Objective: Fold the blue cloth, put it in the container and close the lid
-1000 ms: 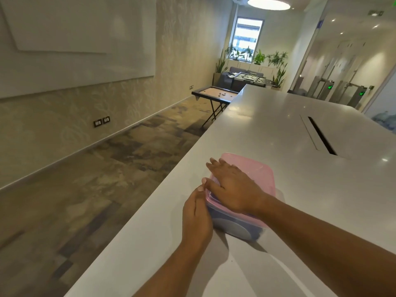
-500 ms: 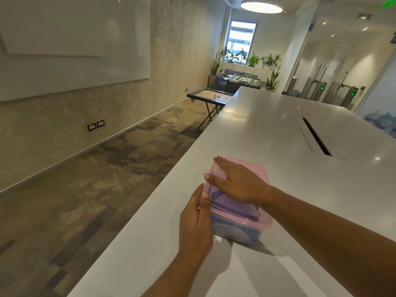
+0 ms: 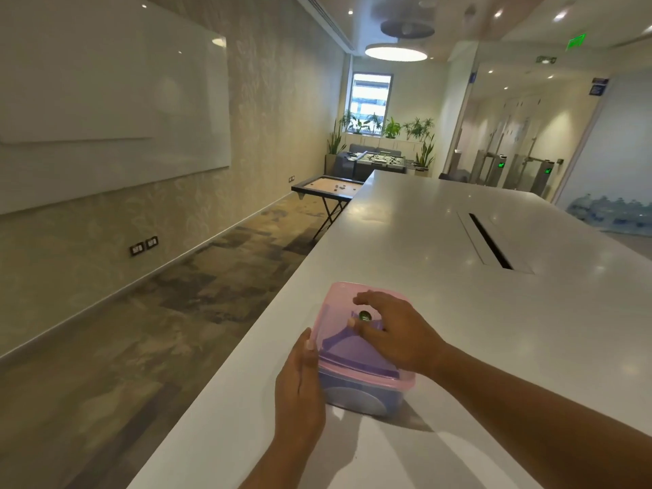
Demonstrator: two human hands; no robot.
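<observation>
A clear container [image 3: 360, 400] with a translucent pink lid [image 3: 338, 298] stands on the white counter [image 3: 476, 330] near its left edge. The blue cloth [image 3: 340, 349] lies inside and shows through the lid and the wall. My left hand [image 3: 300, 390] rests flat against the container's near left side, fingers together. My right hand [image 3: 395, 333] is arched over the lid with its fingertips and thumb on it, around a small dark round spot [image 3: 365, 315] in the lid's middle.
The counter's left edge drops to the floor just beside the container. A long dark slot [image 3: 490, 241] runs along the counter further back. A low game table [image 3: 328, 187] stands on the floor beyond the counter's left side.
My right hand has risen from lying flat on the lid to an arched pose on its fingertips. The left hand has stayed against the container's side. The camera has tilted up.
</observation>
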